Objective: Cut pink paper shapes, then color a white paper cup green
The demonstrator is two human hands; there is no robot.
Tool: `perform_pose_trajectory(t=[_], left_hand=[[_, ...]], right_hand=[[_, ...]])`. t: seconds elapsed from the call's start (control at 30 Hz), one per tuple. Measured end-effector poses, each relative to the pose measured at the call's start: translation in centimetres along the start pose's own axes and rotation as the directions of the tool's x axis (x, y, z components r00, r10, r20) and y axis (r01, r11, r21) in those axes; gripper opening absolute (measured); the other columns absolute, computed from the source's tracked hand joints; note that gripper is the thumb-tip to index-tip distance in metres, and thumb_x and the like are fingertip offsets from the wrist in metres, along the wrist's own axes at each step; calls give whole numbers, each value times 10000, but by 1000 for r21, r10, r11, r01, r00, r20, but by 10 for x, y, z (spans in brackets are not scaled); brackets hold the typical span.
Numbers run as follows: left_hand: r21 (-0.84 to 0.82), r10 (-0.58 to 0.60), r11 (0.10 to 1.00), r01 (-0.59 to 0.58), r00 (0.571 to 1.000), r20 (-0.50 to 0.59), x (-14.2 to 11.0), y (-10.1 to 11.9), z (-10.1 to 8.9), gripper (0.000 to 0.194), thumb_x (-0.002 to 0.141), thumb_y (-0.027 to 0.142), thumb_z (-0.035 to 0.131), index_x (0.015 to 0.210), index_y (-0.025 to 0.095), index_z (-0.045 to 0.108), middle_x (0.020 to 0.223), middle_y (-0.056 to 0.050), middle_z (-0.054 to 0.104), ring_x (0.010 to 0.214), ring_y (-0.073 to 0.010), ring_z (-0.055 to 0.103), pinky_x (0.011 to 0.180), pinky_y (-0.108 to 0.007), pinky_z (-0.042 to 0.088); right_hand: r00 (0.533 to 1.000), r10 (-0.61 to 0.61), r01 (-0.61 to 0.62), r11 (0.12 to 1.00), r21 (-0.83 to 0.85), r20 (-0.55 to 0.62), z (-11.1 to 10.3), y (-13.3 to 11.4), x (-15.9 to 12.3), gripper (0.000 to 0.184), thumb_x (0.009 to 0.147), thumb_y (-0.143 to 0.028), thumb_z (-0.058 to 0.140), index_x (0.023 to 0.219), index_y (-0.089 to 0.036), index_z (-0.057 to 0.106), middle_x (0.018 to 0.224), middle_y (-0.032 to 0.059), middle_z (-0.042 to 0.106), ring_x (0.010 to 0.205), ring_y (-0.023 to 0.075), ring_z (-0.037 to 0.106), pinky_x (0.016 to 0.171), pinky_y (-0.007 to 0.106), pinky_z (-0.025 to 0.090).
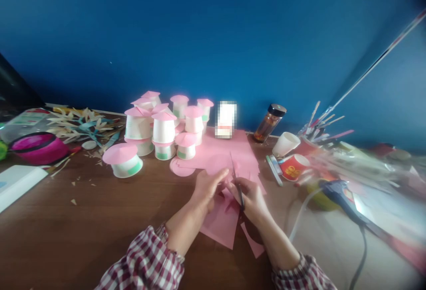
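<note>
My left hand [207,188] is closed on a piece of pink paper [217,162], its thumb on top. In my right hand [254,199] is a pair of scissors [240,194] with dark handles; the blades point away from me beside the pink paper. Whether the blades are apart is too blurred to tell. Under and in front of my hands lie a pink sheet [221,225] and a curved pink offcut [252,240]. More pink sheets [239,141] are spread behind them.
Several white paper cups with pink paper cone tops [163,128] stand left of the sheets, some stacked. A tilted bottle [268,123] leans by the blue wall. To the right are a red cup [294,166], a white cup [286,143] and a glue gun [346,201].
</note>
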State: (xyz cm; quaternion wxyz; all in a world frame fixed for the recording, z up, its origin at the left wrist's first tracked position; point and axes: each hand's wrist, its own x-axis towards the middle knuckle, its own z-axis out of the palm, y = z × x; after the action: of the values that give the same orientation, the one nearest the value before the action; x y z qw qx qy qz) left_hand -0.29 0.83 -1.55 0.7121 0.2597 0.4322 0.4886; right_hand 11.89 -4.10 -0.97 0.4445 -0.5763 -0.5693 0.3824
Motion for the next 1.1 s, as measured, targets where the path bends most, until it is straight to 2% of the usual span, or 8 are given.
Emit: perform_pose_trajectory(t=[0.2,0.43,0.67,1.1], left_hand=[[13,14,1000,-15,997,77,-1,-1,0,274,604,311,773,654,106,598,552,-40,579,483,-166,573,464,-288,456],[-13,-12,1000,13,1000,27,-7,7,5,263,554,264,791,629,110,592,511,-20,565,445,-140,542,448,-270,438],[-17,-3,1000,4,995,102,-6,6,2,254,576,261,784,641,121,582,511,-20,560,464,-144,554,460,-264,446],[-51,-3,999,5,999,50,-1,2,0,338,544,273,816,633,146,516,489,15,520,443,-118,524,449,-248,430]], right_hand=[[1000,6,-6,999,36,6,0,-2,0,282,801,-415,636,734,-142,613,554,-16,520,485,113,477,423,194,357],[1000,-24,24,1000,-2,-14,-2,-2,0,265,800,-386,637,719,-136,600,578,-18,507,530,106,448,456,197,341],[1000,0,0,1000,-19,1,-3,-4,0,288,807,-419,622,725,-144,591,578,-15,490,537,117,435,458,207,329],[1000,-21,20,998,-52,-13,-3,-2,1,285,806,-399,628,697,-140,588,566,-26,459,524,100,401,450,195,302]])
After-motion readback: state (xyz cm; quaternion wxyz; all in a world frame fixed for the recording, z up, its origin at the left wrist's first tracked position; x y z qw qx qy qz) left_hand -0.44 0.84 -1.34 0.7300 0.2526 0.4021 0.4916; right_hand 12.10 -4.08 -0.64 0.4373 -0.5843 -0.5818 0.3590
